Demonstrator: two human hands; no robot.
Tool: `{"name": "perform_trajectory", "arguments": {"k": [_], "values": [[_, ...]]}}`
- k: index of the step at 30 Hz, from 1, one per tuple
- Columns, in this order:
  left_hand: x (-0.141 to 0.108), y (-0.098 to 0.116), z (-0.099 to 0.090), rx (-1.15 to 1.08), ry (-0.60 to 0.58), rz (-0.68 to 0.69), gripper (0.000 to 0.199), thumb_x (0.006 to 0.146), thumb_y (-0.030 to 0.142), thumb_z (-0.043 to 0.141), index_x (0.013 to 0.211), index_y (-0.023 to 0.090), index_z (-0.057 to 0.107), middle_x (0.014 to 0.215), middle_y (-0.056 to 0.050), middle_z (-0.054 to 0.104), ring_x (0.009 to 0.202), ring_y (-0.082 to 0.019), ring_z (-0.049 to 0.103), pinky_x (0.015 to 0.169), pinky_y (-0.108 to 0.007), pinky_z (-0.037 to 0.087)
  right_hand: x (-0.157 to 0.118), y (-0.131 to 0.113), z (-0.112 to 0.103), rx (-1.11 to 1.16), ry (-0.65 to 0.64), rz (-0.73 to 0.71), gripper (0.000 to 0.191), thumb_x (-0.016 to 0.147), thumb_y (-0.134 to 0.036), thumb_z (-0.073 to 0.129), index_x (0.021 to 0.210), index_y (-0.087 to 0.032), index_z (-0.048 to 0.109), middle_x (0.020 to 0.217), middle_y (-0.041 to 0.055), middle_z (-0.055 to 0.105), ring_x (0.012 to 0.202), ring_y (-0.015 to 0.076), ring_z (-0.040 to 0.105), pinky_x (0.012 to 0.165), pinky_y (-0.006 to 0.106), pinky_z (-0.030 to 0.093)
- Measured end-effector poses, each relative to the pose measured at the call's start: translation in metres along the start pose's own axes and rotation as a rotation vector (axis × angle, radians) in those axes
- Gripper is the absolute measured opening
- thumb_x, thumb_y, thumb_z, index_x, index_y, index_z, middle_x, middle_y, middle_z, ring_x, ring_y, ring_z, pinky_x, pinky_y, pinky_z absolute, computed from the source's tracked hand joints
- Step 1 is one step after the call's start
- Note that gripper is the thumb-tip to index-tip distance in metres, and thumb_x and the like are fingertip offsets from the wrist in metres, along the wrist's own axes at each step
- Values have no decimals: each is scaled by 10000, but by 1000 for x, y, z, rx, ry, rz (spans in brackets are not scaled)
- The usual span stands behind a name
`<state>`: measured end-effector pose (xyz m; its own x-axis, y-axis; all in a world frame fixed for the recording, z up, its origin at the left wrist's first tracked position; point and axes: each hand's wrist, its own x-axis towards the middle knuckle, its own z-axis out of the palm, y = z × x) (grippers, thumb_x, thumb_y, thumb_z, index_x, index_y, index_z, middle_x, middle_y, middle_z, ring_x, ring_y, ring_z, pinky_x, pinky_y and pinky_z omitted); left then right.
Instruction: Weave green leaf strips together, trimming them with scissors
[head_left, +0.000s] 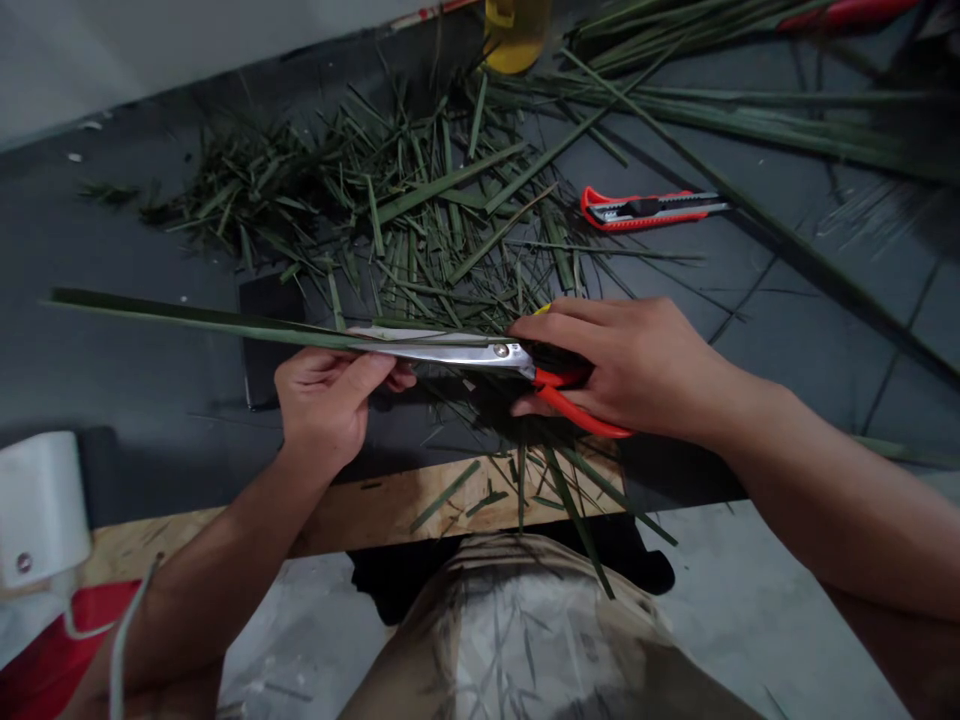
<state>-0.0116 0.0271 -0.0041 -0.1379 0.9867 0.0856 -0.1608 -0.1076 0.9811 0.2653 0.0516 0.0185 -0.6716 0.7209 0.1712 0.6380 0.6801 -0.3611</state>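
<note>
Scissors (450,354) lie almost level across the scene, blades pointing left and red handles (581,414) clasped in the right hand (645,350). From where I stand, the long leaf (187,320) follows nearly the same line, stretching left well beyond the blade tips. The left hand (322,405) is nearer that free length, pinching the leaf beside the tips; cut pieces (442,185) heap on the far side.

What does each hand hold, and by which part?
Left hand: green leaf strip, pinched beside the scissor blades. Right hand: scissors, by the red handles.
</note>
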Motion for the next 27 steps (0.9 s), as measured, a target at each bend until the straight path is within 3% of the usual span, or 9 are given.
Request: {"name": "perform_trajectory", "arguments": {"k": [11,17,24,27], "values": [[3,-3,-1,-32,-50,-90,223,656,368,982,678,218,820,599,6,747,453,-139,673,464,-233,595,0,2,7,-5,-2,-5,583,978,-712,561,1279,-234,706,1015,66,793,798,187,723,562,288,368],[-3,-3,0,54,-43,-141,234,706,376,949,645,224,782,550,22,715,471,-148,675,508,-261,612,-1,1,14,35,34,-5,618,967,-746,554,1248,-221,717,963,52,792,749,163,704,553,275,346],[-1,-4,-2,57,-115,-167,235,776,377,910,736,174,798,653,-42,780,561,-184,749,541,-257,645,0,1,14,50,32,26,604,977,-727,552,1244,-216,731,921,57,785,712,161,686,555,279,352],[3,-1,0,-11,-59,-156,300,753,405,916,714,160,748,643,-52,776,561,-197,756,516,-254,635,0,4,12,40,23,55,589,987,-717,538,1253,-229,734,930,68,791,715,171,687,565,285,368]]}}
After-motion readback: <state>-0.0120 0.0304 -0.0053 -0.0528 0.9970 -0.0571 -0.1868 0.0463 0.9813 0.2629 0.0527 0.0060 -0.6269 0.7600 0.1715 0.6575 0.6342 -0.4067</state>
